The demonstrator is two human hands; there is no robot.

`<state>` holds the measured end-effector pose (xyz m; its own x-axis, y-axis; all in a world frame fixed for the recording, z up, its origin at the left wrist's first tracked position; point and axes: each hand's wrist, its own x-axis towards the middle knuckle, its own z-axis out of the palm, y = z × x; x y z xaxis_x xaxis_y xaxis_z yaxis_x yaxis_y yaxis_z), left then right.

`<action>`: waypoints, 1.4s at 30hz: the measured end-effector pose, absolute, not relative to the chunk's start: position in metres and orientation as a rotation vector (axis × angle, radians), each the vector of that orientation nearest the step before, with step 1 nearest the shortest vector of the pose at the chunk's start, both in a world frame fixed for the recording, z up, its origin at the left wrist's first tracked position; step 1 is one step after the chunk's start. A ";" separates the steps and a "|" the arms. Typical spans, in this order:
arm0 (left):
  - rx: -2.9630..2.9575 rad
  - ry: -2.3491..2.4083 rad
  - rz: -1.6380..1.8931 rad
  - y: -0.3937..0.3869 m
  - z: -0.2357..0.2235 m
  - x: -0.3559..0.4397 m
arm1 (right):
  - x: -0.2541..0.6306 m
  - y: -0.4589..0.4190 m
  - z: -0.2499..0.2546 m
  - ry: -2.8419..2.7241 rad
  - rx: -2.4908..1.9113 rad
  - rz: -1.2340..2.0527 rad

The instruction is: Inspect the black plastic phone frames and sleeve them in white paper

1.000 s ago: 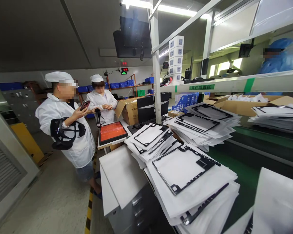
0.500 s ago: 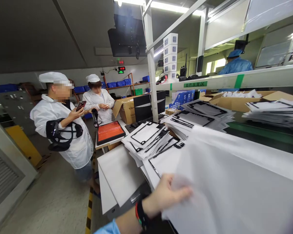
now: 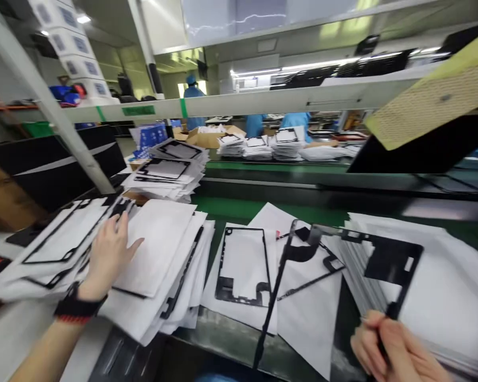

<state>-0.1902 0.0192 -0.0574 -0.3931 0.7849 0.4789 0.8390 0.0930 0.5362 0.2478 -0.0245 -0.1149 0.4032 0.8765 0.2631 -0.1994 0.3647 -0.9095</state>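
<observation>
My left hand (image 3: 109, 254) lies flat with fingers spread on a white sheet (image 3: 155, 244) that tops a pile of sheets and black frames at the left. My right hand (image 3: 390, 347), at the bottom right, is closed on the lower corner of a thin black frame (image 3: 386, 260), which is lifted and tilted over the bench. Another black frame (image 3: 241, 265) lies flat on a white sheet in the middle, close to the bench's front edge. A stack of white sheets (image 3: 454, 286) sits under and to the right of the held frame.
A green conveyor belt (image 3: 263, 204) runs behind the piles. More stacks of sheets and frames (image 3: 171, 172) stand at the back left and further stacks (image 3: 258, 146) across the belt. People in blue coats (image 3: 193, 90) work beyond the shelf. A black panel with a yellow pad (image 3: 434, 101) hangs at the upper right.
My view has swung right from the two people in white coats to the bench. The left hand has laid a white sheet on the left pile, and the right hand now holds a black frame.
</observation>
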 end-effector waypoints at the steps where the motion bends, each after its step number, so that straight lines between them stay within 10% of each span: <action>1: -1.711 -2.200 -1.235 0.013 -0.058 -0.173 | 0.244 -0.024 -0.112 -0.866 -0.952 0.810; 11: -2.544 -1.470 -2.549 -0.042 -0.048 0.032 | 0.213 -0.026 -0.129 -1.165 -1.076 0.490; 29: -2.005 -1.179 -2.065 -0.061 -0.048 0.039 | 0.194 -0.021 -0.154 -1.356 -1.075 0.584; 42: -2.053 -1.417 -1.625 -0.043 -0.054 0.011 | 0.223 -0.020 -0.109 -1.600 -0.791 -0.074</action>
<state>0.0114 -0.0427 -0.0540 -0.0414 0.5627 0.8256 0.7414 -0.5366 0.4030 0.2234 -0.0205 -0.1088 0.0240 0.4409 0.8972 0.5222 0.7598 -0.3873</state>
